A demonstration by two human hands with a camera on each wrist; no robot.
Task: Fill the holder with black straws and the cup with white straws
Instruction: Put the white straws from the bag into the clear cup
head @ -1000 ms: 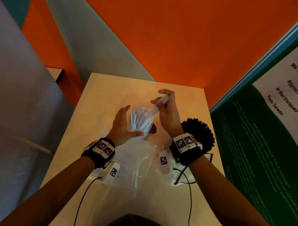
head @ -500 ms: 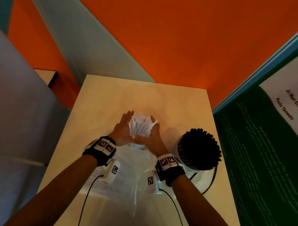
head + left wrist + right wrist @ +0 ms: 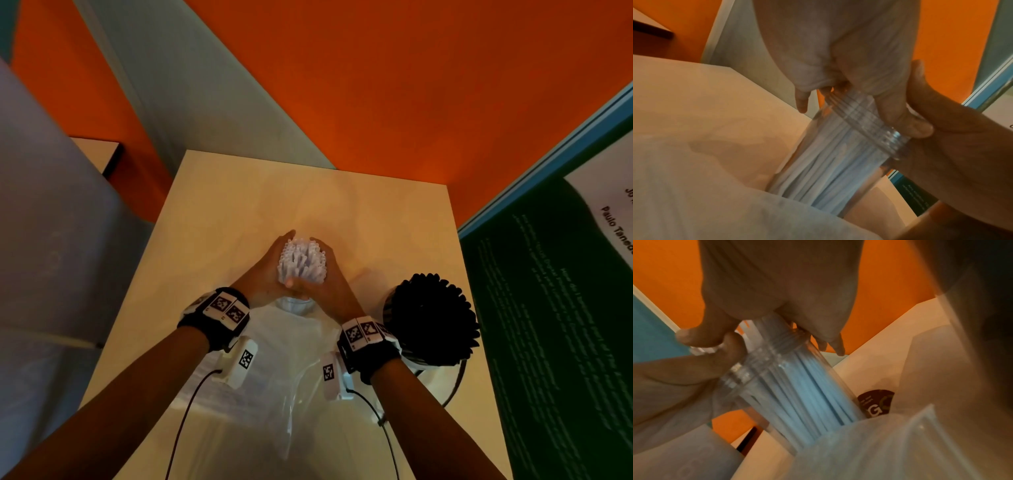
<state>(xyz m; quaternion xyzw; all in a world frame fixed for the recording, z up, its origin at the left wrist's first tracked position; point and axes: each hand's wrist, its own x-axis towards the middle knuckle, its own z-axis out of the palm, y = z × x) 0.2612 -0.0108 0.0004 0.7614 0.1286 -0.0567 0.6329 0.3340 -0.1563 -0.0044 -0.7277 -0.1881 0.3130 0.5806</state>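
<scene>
While cupped, white straws (image 3: 302,261) upright

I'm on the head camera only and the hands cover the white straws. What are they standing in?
Observer: A clear cup; the left wrist view shows ridged bands near its rim.
Operator: Do the straws reach deep inside?
Observer: Yes, the white straws run down behind the clear wall until a plastic bag hides the base.
Operator: Any marking?
Observer: A dark label with a large G shows low at the cup's side.
</scene>
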